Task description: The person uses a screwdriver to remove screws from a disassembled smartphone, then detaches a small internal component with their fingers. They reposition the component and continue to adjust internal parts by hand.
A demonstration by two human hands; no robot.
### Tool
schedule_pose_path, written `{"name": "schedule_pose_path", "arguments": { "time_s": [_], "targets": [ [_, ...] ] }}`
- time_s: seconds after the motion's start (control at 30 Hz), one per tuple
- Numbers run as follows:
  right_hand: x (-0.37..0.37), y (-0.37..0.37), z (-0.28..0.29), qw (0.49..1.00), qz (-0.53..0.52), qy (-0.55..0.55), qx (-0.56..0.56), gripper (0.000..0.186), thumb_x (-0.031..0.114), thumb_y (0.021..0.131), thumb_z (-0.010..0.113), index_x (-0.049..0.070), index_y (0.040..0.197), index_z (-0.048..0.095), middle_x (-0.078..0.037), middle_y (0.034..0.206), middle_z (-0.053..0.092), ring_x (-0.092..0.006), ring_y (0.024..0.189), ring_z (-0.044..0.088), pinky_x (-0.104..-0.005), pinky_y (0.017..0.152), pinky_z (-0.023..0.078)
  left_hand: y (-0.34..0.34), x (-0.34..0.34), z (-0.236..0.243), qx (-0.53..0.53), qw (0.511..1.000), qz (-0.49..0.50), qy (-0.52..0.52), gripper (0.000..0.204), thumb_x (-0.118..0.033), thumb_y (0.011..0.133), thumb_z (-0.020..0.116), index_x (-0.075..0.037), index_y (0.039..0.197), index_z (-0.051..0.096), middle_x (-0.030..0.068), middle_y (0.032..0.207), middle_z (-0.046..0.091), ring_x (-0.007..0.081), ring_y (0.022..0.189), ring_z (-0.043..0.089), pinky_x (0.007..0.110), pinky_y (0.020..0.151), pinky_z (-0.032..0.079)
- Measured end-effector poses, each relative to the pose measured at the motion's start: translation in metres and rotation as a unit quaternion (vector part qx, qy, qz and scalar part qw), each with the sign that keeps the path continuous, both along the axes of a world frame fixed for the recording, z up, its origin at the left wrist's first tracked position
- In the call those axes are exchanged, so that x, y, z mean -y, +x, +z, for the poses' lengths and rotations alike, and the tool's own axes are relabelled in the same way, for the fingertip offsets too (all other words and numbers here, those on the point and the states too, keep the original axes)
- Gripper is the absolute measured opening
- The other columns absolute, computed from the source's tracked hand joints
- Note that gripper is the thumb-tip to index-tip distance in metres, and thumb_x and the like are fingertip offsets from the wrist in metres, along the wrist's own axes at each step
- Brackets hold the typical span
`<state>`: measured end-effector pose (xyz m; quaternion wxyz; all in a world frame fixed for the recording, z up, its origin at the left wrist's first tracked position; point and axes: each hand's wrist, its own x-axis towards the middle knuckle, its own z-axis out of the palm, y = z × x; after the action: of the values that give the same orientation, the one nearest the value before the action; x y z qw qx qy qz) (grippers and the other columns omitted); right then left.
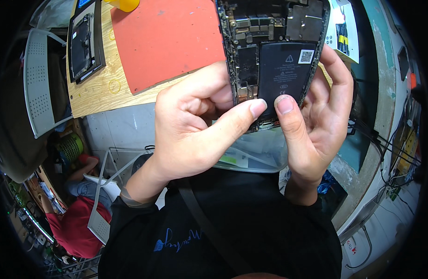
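An opened smartphone (pixel 251 60), its insides facing me, is held up between both hands. Its black battery (pixel 284 74) fills the lower right part, and metal shields and connectors show along the top and left. My left hand (pixel 190 121) grips the phone's lower left edge, the thumb pressed near the battery's bottom corner. My right hand (pixel 311 121) holds the lower right side, thumb on the battery's lower end and fingers around the back edge. The fingertips behind the phone are hidden.
Ahead lies a red mat (pixel 167 42) on a wooden table (pixel 98 97). A phone screen part (pixel 82 46) rests at its left, near a yellow object (pixel 125 3). A clear plastic container (pixel 265 153) sits below the phone. A person in red (pixel 84 228) is at lower left, beside chairs.
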<state>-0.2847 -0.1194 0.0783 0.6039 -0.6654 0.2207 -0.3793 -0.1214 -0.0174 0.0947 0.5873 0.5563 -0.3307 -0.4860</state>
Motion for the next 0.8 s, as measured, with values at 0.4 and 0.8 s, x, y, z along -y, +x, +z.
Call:
{"name": "schedule_pose_path", "arguments": {
  "time_s": [0.4, 0.8],
  "targets": [
    [-0.0033, 0.0041, 0.0011, 1.0, -0.018, 0.017, 0.002, 0.073, 0.0, 0.099, 0.067, -0.008, 0.16, 0.028, -0.022, 0.145, 0.058, -0.0236, 0.131, 0.059, -0.0374, 0.114, 0.045, -0.0014, 0.0005, -0.0028, -0.014, 1.0, 0.011, -0.02, 0.035, 0.0, 0.094, 0.077, 0.005, 0.128, 0.069, 0.0119, 0.111, 0.079, 0.0124, 0.097, 0.073, 0.026, 0.089, 0.056],
    [-0.0053, 0.0049, -0.0058, 1.0, -0.006, 0.003, 0.007, 0.052, 0.004, 0.107, 0.063, -0.012, 0.15, 0.039, -0.018, 0.132, 0.061, -0.0189, 0.12, 0.061, -0.0324, 0.107, 0.048, -0.0048, 0.0026, -0.0056, -0.04, 0.997, 0.031, -0.057, 0.037, 0.0, 0.094, 0.079, 0.005, 0.129, 0.068, 0.0132, 0.113, 0.079, 0.0143, 0.101, 0.074, 0.027, 0.092, 0.057]
  ]
}}
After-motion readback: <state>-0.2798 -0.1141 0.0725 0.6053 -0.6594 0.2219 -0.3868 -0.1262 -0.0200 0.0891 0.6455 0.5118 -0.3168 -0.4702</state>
